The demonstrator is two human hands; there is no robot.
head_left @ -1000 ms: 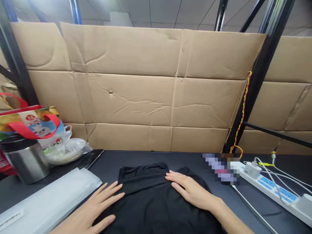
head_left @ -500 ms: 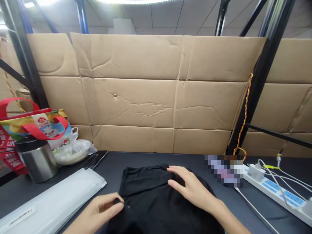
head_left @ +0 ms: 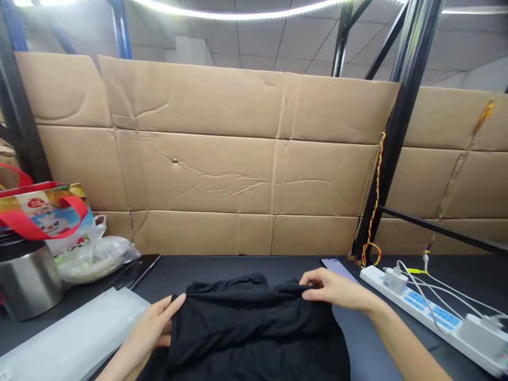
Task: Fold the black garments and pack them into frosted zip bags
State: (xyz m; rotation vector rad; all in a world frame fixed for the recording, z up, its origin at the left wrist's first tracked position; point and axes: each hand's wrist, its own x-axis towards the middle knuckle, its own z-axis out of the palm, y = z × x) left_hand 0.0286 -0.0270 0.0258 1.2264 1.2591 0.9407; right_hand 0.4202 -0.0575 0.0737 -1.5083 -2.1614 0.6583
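Over the dark tabletop [head_left: 174, 278], before a cardboard wall [head_left: 214, 180] — both hands [head_left: 169, 315] [head_left: 319, 286] pinching black cloth [head_left: 254, 328]

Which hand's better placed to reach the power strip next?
Probably the right hand: it pinches the black cloth on the side nearer the power strip, while the left hand is across the cloth.

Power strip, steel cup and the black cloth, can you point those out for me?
Power strip [head_left: 421, 309]: head view, on its blue socket face.
Steel cup [head_left: 29, 283]: head view, on its metal side.
Black cloth [head_left: 257, 320]: head view, on its front between the two hands.
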